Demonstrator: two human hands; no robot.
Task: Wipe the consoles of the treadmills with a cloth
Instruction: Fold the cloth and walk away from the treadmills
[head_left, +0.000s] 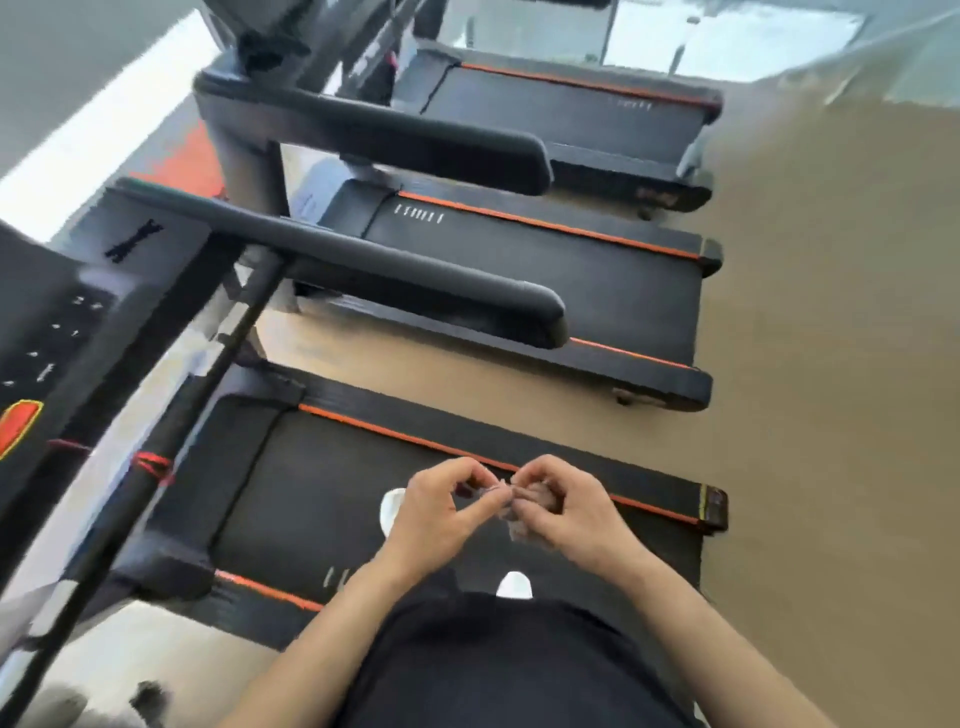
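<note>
I stand on the belt of the nearest treadmill (322, 493). Both hands meet in front of my body over the belt. My left hand (441, 512) pinches one end of a small crumpled greyish-pink cloth (524, 506). My right hand (569, 506) is closed around the rest of the cloth. The black console (47, 338) of this treadmill lies at the far left, with white button marks and a red-and-yellow stop key (18, 423). It is well away from both hands.
A black handrail (395, 265) runs from the console toward the middle. Two more treadmills (545, 270) with orange-edged belts stand side by side beyond, over tan flooring (831, 364). My white shoes (514, 584) rest on the belt. The picture is blurred.
</note>
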